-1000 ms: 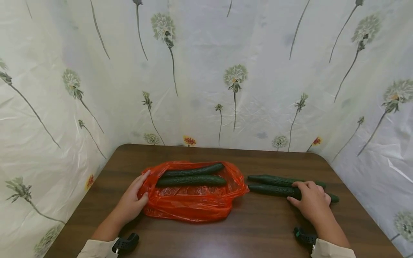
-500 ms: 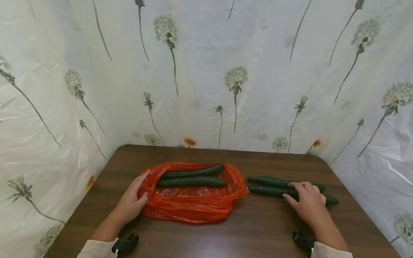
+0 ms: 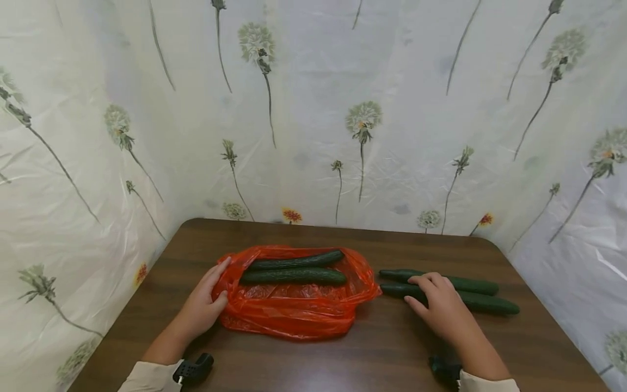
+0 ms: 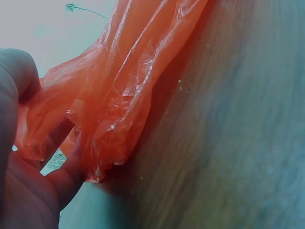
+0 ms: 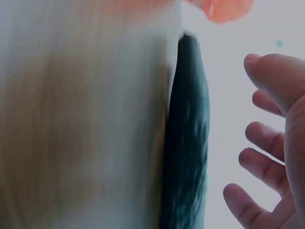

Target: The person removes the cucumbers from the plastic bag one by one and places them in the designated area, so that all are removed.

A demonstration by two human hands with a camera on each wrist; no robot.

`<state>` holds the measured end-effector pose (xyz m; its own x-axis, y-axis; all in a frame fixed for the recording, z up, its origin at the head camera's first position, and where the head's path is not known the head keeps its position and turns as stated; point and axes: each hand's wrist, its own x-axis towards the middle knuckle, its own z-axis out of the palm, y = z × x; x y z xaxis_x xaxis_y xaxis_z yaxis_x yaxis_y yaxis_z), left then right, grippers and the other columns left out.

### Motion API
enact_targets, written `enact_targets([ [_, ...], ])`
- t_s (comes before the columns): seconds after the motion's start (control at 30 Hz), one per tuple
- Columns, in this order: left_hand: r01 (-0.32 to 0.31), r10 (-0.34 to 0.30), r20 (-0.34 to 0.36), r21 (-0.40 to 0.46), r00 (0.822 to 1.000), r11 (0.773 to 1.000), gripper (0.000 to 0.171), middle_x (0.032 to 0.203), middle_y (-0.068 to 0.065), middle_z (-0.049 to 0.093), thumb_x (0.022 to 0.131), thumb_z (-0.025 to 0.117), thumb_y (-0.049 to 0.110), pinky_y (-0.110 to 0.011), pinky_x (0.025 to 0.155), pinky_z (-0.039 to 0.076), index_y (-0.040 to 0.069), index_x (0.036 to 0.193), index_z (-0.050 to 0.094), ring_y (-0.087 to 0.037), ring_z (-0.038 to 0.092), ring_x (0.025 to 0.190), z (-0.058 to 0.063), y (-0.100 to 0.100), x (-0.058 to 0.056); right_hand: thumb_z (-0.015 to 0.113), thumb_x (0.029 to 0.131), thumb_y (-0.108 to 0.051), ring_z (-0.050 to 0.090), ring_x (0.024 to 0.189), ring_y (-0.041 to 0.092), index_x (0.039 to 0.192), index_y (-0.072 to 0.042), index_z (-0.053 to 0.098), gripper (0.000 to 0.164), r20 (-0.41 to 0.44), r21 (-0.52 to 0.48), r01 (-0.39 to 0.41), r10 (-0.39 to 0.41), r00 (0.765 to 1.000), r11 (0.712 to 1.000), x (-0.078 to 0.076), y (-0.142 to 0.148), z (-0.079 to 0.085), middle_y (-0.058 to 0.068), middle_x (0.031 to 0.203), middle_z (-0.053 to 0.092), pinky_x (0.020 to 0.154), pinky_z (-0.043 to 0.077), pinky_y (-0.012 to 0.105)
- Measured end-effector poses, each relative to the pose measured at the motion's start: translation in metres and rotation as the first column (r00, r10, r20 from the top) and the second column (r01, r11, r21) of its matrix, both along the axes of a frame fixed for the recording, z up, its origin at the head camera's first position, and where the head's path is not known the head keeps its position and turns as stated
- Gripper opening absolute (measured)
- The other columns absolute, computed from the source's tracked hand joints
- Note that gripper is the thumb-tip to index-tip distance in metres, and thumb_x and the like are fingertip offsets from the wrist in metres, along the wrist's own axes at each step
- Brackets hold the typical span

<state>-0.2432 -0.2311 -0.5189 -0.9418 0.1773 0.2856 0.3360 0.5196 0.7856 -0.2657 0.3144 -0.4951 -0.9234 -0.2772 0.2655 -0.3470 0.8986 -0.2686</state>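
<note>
A red plastic bag (image 3: 289,321) lies on the table with its mouth wide, showing one cucumber (image 3: 299,276) in front of another cucumber (image 3: 303,260). At the bag's left end my left hand (image 3: 202,305) holds the thin plastic; in the left wrist view the bag (image 4: 119,105) runs between thumb and fingers. To the right lie two more cucumbers side by side, the rear one (image 3: 472,285) and the front one (image 3: 492,304). My right hand (image 3: 441,307) is over their middle, partly hiding both. The right wrist view shows its fingers (image 5: 262,169) spread, apart from the cucumber (image 5: 188,138).
The brown wooden table (image 3: 313,362) has rounded far corners. A pale plastic sheet (image 3: 313,109) printed with dandelions hangs behind it and along both sides. Each wrist wears a black device, the left device (image 3: 195,369) and the right device (image 3: 444,370).
My right hand has moved left along the two loose cucumbers, from near their right ends to about their middle. My left hand and the bag stay in place.
</note>
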Motion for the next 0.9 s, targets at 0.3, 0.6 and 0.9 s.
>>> enact_targets([
  [0.3,0.000,0.000,0.008,0.009,1.000,1.000,0.079,0.167,-0.012,0.033,0.098,0.057,-0.003,-0.063,0.117,0.033,0.023,0.167,0.029,-0.040,0.033,0.152,-0.001,0.000,0.000,0.080,0.093,-0.029,0.065,0.106,0.026,0.130,-0.011,0.069,0.042,-0.035,0.017,-0.154,0.155,0.987,0.988,0.000,-0.057,0.010,0.007,0.119,0.065,0.088,0.057,0.051],
  [0.6,0.012,-0.012,0.011,0.006,1.000,1.000,0.077,0.167,-0.014,0.033,0.098,0.057,-0.003,-0.064,0.116,0.034,0.021,0.166,0.030,-0.043,0.033,0.152,0.001,-0.001,0.000,0.078,0.092,-0.023,0.062,0.102,0.027,0.111,-0.011,0.075,0.023,-0.285,-0.009,-0.273,0.260,0.923,0.962,-0.006,-0.117,0.021,0.005,0.109,0.066,0.091,0.055,0.048],
  [0.9,0.014,-0.014,0.007,0.008,1.000,1.000,0.078,0.167,-0.012,0.034,0.097,0.058,-0.003,-0.063,0.116,0.034,0.021,0.166,0.030,-0.041,0.033,0.152,0.000,0.000,0.000,0.078,0.095,-0.031,0.057,0.116,0.027,0.128,-0.015,0.069,0.038,-0.125,-0.034,-0.239,0.233,0.964,0.970,-0.020,-0.175,0.036,0.005,0.125,0.060,0.096,0.054,0.045],
])
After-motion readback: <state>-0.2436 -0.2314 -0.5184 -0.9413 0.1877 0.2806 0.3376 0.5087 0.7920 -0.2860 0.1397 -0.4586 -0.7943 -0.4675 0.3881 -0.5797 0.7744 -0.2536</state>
